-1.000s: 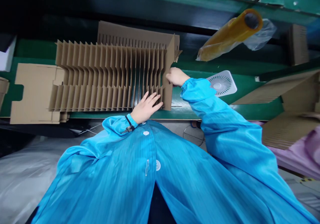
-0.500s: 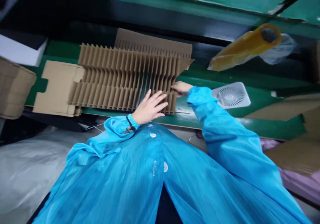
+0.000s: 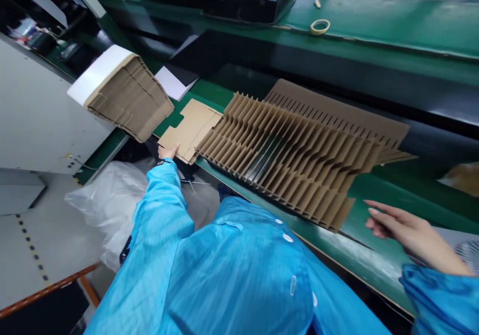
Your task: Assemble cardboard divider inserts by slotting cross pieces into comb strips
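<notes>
At the near edge of the bench, my left hand grips the corner of a flat notched cardboard sheet; some of its fingers are hidden below. Right of that sheet stands a cardboard divider grid made of many slotted strips. My right hand hovers off the grid's right end, apart from it and holding nothing. Its index finger is stretched out while the others are partly curled. Behind the grid lies a slotted cardboard strip.
A bundle of folded cardboard stands at the left. A tape roll sits on the back ledge. Clear plastic sheeting fills the floor by the bench. A fan shows partly at the right edge.
My view has swung left. My left hand has gone from the grid to the flat cardboard sheet. My right hand has let go of the grid's right end and drawn away.
</notes>
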A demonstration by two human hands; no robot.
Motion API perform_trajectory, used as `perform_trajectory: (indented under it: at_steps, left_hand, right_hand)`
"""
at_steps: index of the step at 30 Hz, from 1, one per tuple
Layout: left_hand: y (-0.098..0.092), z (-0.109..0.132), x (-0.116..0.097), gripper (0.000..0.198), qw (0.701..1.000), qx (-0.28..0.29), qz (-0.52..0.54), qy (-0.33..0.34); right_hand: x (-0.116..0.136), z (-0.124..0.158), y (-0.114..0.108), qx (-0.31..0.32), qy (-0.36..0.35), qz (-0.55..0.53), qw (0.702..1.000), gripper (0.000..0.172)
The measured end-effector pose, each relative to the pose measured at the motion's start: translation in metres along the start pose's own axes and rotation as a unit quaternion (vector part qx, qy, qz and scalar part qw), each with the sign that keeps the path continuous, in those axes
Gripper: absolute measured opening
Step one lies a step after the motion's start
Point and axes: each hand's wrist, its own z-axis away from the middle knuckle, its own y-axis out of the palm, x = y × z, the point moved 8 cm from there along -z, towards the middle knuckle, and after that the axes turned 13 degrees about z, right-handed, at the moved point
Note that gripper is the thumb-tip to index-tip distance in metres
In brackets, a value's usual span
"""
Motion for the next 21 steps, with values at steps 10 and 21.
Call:
perform_trajectory:
  at_steps: [10, 21]
  left_hand:
    - [0.006, -0.027, 0.016, 0.061, 0.981, -0.01, 0.176, -0.081]
    - [-0.037, -0.015, -0.077, 0.028, 0.965, -0.052, 0.231, 0.109]
  right_hand:
    - [0.039, 0.013, 0.012, -0.01, -0.016, 0.006, 1.0, 0.055]
    - [0.045, 0.019, 0.006, -0.029, -0.065, 0.005, 0.997, 0.049]
